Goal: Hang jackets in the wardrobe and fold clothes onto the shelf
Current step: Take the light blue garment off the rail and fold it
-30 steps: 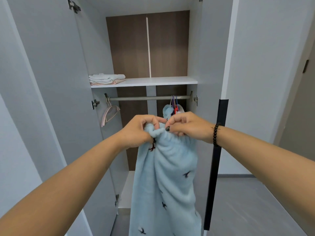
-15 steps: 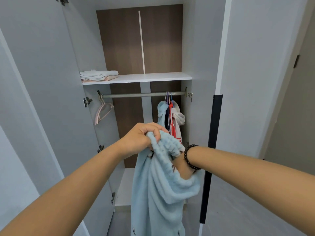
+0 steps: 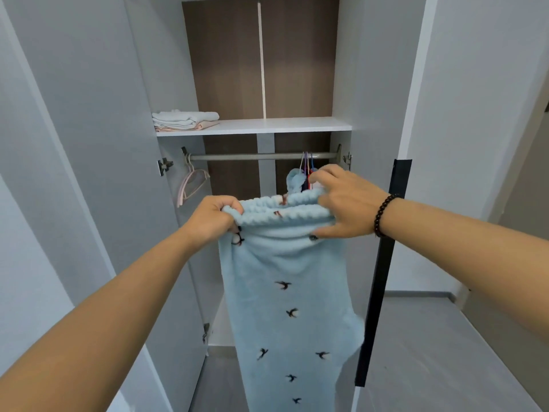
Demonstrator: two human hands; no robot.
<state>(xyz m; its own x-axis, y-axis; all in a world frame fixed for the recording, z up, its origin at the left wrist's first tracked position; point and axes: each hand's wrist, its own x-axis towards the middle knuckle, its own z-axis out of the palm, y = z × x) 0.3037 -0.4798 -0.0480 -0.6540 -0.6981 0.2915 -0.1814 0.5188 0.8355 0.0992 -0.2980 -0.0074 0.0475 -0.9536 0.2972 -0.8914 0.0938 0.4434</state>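
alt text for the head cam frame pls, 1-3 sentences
Both hands, left hand and right hand, grip the elastic waistband of light blue fleece pants held up before an open wardrobe. Behind: folded clothes on the shelf, an empty pink hanger on the rail.

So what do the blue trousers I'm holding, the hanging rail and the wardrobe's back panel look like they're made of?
Blue trousers: soft fleece or plush by the look, with a fuzzy pile, a ribbed gathered waistband and small dark bird motifs.
Hanging rail: probably metal, a dull grey tube with a faint sheen.
Back panel: brown wood-grain, likely laminate or veneer, matte.
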